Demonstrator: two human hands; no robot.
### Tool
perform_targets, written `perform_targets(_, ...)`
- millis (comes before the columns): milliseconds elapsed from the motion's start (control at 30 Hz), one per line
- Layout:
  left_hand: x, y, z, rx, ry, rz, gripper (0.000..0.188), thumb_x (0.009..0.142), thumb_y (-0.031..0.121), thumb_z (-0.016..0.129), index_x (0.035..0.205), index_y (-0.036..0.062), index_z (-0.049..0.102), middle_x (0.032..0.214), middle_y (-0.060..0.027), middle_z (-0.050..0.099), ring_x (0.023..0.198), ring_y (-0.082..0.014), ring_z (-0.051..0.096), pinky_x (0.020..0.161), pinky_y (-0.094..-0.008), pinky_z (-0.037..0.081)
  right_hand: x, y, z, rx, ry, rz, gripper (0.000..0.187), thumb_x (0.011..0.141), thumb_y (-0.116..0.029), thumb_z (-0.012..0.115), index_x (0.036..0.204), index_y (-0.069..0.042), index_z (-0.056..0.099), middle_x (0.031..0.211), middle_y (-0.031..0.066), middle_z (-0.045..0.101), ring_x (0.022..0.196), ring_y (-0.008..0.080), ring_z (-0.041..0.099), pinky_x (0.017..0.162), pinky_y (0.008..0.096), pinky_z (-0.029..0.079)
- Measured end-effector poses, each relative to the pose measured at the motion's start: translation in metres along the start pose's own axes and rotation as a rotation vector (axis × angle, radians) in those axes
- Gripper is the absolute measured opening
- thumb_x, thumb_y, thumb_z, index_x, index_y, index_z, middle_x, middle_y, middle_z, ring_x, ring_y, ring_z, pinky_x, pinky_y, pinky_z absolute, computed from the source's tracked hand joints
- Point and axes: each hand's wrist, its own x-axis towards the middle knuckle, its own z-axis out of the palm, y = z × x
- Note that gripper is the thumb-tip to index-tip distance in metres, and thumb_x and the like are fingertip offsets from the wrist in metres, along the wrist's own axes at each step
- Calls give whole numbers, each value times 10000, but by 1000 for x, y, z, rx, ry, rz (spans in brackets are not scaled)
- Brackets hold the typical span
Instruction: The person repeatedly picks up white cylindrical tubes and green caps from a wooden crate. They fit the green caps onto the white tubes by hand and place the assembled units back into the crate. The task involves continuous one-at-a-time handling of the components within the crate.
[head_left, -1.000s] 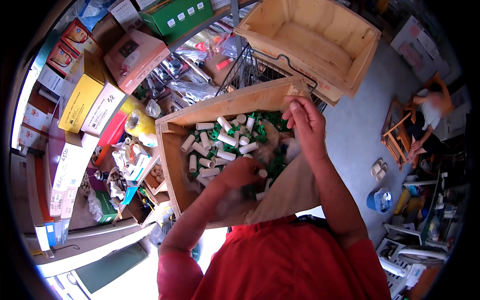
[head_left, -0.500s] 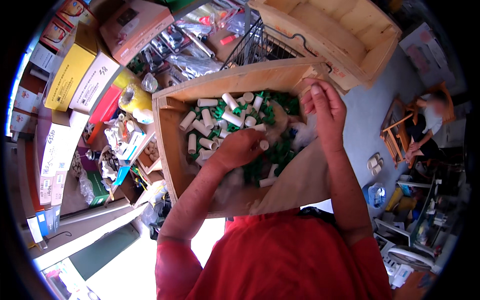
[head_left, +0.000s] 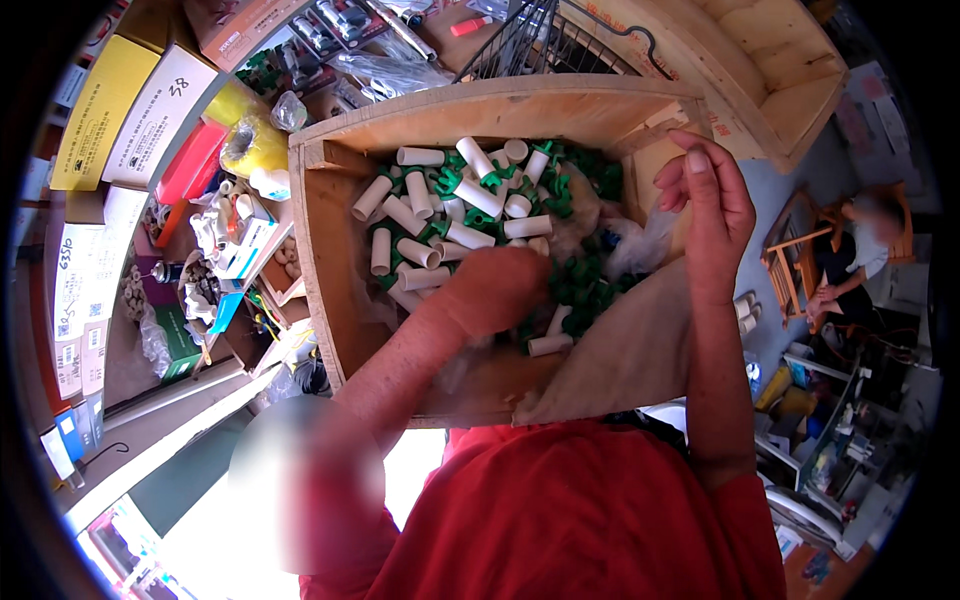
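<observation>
A wooden box (head_left: 325, 240) with no lid tilts in front of my red shirt. It contains white tubes (head_left: 478, 197) with green plastic ends and green plastic pieces (head_left: 580, 290). My left hand (head_left: 500, 292) is curled down among them, its fingertips hidden, so what it grips cannot be made out. Beside its knuckles shows a white tube's round end (head_left: 541, 246). Over the box's right end my right hand (head_left: 712, 195) is raised, fingers loosely bent, thumb upright, nothing visible in it. Near its wrist lies a clear plastic bag (head_left: 640, 245). A beige sheet (head_left: 615, 355) covers the box's near right part.
Another wooden box (head_left: 760, 60) stands behind at the right, next to a black wire basket (head_left: 550, 45). Cartons (head_left: 145, 120) and shelves of small fittings fill the left. A person (head_left: 870, 240) sits on a wooden chair at the right, with clutter (head_left: 830, 420) nearer.
My left hand has gone from pinching a white tube to reaching down among the pieces. My right hand's fingers have loosened. The view has shifted, bringing the box higher in the picture.
</observation>
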Motion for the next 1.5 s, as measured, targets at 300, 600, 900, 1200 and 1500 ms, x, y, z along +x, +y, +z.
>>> perform_targets(300, -11, 24, 33, -45, -167, -31, 297, 755, 271, 654, 875, 0, 672, 873, -220, 667, 834, -379, 662, 714, -455, 532, 1, 1, -2, 15, 12, 33, 236, 989, -172, 518, 1118, -6, 625, 764, 20, 612, 640, 43, 495, 597, 185, 416)
perform_targets(600, 2, 22, 53, -30, -217, -30, 462, 786, 319, 661, 1032, -53, 541, 923, -251, 641, 893, -413, 636, 770, -470, 523, 0, 0, -4, 29, -4, 41, 235, 990, -173, 517, 1123, -9, 621, 769, 24, 614, 633, 42, 493, 598, 186, 418)
perform_targets(900, 1, 27, 61, -57, -156, -55, 439, 807, 214, 634, 1116, -45, 460, 1023, -268, 598, 897, -419, 640, 743, -483, 533, 1, 2, -5, 66, -14, 37, 217, 984, -147, 519, 1124, -15, 619, 764, 19, 612, 619, 33, 478, 586, 174, 407)
perform_targets(1200, 9, 20, 65, -116, -161, 23, 502, 844, 216, 573, 1263, 16, 382, 992, -265, 618, 897, -423, 633, 740, -477, 519, 1, 0, -5, 80, -12, 57, 211, 981, -162, 532, 1116, -29, 624, 753, 7, 607, 609, 28, 481, 569, 170, 404)
perform_targets(1500, 6, 18, 56, -108, -174, 42, 538, 793, 202, 634, 1237, 29, 384, 938, -231, 632, 898, -417, 625, 729, -466, 510, 2, 1, -4, 54, -6, 42, 197, 977, -146, 531, 1098, -28, 630, 747, 8, 609, 603, 26, 483, 563, 173, 407)
